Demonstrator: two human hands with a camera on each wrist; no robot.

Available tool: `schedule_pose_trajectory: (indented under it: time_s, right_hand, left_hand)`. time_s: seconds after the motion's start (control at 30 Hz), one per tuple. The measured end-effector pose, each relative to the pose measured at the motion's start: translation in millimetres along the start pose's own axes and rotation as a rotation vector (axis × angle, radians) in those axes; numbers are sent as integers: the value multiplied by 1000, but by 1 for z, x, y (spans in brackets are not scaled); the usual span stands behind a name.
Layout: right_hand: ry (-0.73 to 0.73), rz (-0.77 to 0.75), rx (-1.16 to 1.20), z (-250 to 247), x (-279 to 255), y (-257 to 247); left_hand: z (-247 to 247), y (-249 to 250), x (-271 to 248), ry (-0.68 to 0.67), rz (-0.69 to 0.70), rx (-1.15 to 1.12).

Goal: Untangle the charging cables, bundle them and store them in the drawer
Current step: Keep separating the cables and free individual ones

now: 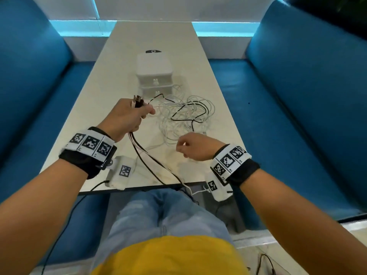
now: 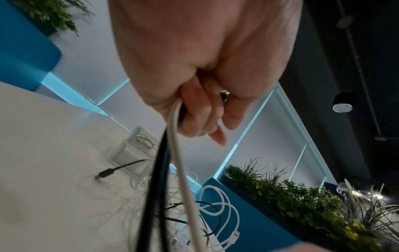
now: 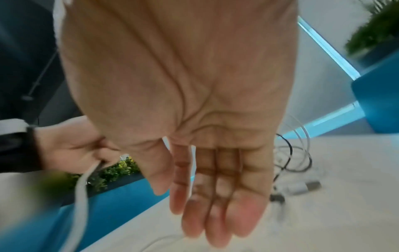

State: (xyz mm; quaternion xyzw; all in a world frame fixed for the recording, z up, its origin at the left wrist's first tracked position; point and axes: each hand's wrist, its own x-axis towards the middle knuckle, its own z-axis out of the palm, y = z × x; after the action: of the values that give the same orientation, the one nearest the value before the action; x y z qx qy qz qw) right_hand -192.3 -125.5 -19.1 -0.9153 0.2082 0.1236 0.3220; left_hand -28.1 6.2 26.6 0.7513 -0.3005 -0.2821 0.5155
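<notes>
My left hand grips a bunch of black and white charging cables in its fist above the table. Their plugs stick out of the top, and the strands run down over the near table edge. In the left wrist view the fingers are curled round a white and a black cable. A loose tangle of white and black cables lies to the right of the fist. My right hand hovers over the tangle's near side with straight fingers and holds nothing. A small white drawer unit stands behind the tangle.
The narrow pale table runs away from me between two blue benches. A small dark object lies behind the drawer unit. A black plug and a silver USB plug rest on the tabletop.
</notes>
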Motion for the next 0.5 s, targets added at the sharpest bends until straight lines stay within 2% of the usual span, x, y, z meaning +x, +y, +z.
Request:
schedule_pose_trajectory:
  time_s: [0.1, 0.2, 0.33, 0.5]
  right_hand:
    - [165, 54, -99, -11, 28, 7]
    - [304, 194, -139, -19, 52, 19]
    - [375, 335, -160, -26, 67, 28]
    - [394, 350, -163, -26, 80, 29]
  left_hand:
    - [-14, -14, -6, 36, -24, -48]
    - [-30, -27, -12, 50, -67, -151]
    - [-41, -40, -16, 59, -119, -238]
    - [-42, -45, -16, 34, -130, -265]
